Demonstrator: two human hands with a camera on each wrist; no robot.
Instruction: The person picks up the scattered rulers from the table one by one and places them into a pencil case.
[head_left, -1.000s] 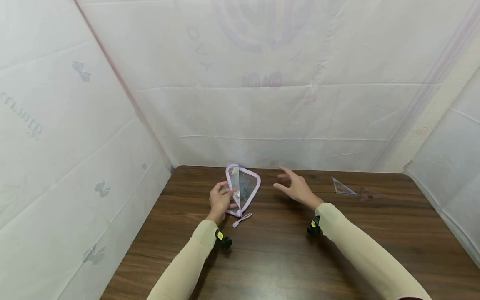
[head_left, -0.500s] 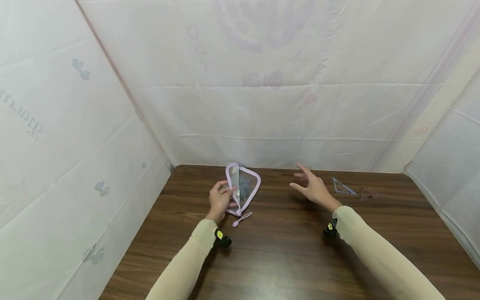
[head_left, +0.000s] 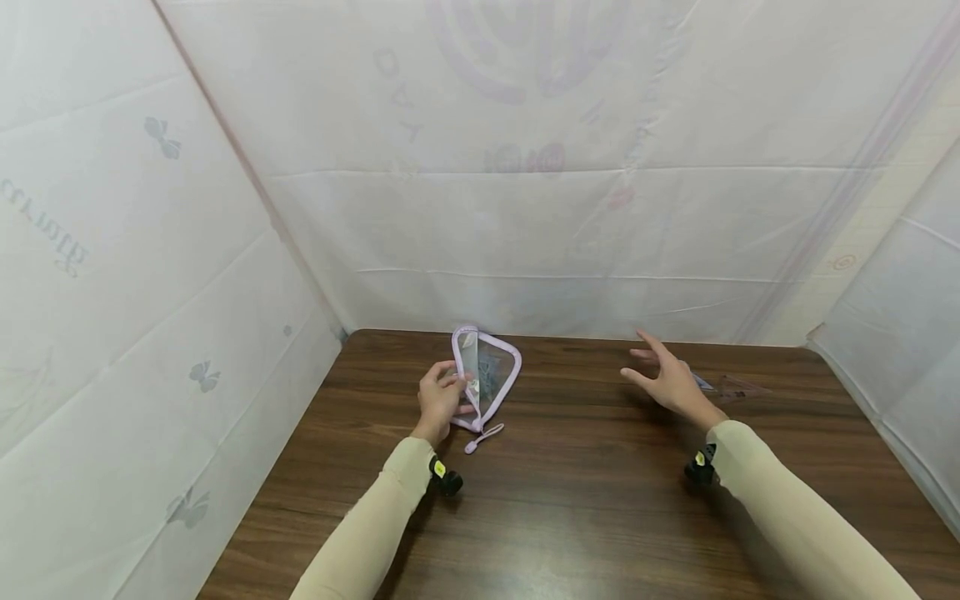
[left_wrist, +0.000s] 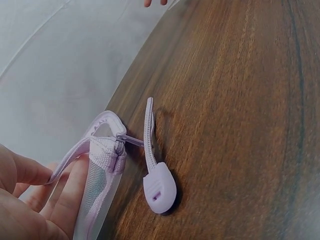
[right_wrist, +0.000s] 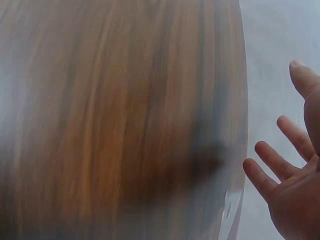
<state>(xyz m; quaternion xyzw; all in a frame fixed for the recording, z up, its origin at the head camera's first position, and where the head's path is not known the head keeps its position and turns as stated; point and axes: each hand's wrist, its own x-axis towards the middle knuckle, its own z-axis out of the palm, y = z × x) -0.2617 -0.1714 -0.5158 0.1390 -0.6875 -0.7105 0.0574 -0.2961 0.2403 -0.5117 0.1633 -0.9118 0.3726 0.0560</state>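
A mesh zip pouch (head_left: 501,367) with lilac edging stands near the back of the table. My left hand (head_left: 439,403) pinches the edge of its opening between thumb and fingers, as the left wrist view shows too. Some bluish clear pieces show through the mesh. From the zip hangs a lilac pull tab (left_wrist: 160,187), lying over the wood. My right hand (head_left: 670,382) is held over the table to the right, fingers spread, holding nothing. It partly covers a clear set square with a bluish edge (head_left: 702,382). Beside that lies a reddish clear triangle (head_left: 741,388).
The dark wood-grain table (head_left: 555,500) ends at the back against a pale printed sheet (head_left: 480,225). Similar sheets hang at the left (head_left: 135,333) and right (head_left: 900,317) sides.
My right hand has moved right, away from the pouch, and now overlaps the blue-edged set square. My left hand and the pouch have stayed in place.
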